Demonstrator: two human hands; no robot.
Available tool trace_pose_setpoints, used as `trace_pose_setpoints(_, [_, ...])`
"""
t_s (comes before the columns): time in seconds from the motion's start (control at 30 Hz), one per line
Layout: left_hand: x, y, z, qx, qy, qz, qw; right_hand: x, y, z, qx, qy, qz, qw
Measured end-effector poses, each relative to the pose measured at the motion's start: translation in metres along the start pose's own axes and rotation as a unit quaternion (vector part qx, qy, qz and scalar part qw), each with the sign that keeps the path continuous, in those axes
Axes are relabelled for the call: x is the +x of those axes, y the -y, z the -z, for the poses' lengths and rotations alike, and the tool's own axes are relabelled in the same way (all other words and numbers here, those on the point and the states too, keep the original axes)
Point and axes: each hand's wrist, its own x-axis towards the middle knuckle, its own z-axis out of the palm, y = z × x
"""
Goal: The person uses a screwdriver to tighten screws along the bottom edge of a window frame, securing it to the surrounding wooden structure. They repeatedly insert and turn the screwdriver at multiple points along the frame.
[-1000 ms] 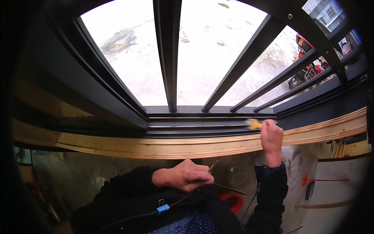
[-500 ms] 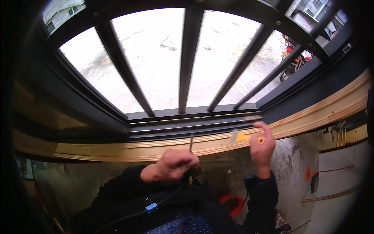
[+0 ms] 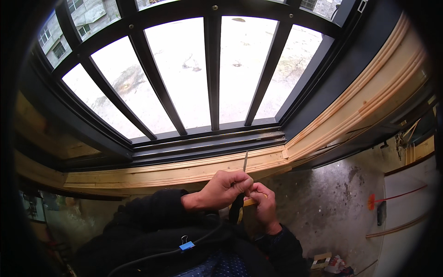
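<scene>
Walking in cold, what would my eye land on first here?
First, dark metal bars against glaring white ground, filling the upper middle. Pale grooved wooden trim curves beneath them; near the centre, the left hand grips a thin, pointed grey tool close beside the right hand, which holds something yellow, mostly hidden. Lower down, a small bright-blue clip stands out against black clothing.

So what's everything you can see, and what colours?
Buildings: some, grey, outside, top left
Window bars: at least four, black, above the trim
Wooden trim: one run, pale brown, under and beside the bars
Floor: one, grey, lower right
Rod: one, red with orange end, far right
Clutter: some, mixed colours, bottom right
Cable: one, black, bottom
Clip: one, blue, bottom middle
Pointed tool: one, grey, left hand
Handle: one, yellow, right hand
Left hand: one, bare, lower middle
Right hand: one, bare, beside it
</scene>
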Motion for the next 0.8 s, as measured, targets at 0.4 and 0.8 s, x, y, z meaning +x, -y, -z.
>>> trace_pose_setpoints(0.4, [0.010,-0.004,0.003,-0.009,0.012,0.050,0.999,0.049,0.034,0.021,-0.082,-0.154,0.178,0.968])
trace_pose_setpoints(0.8, [0.019,0.006,0.038,-0.032,-0.006,0.028,0.999,0.164,0.053,0.029,-0.519,-0.253,0.320,0.751])
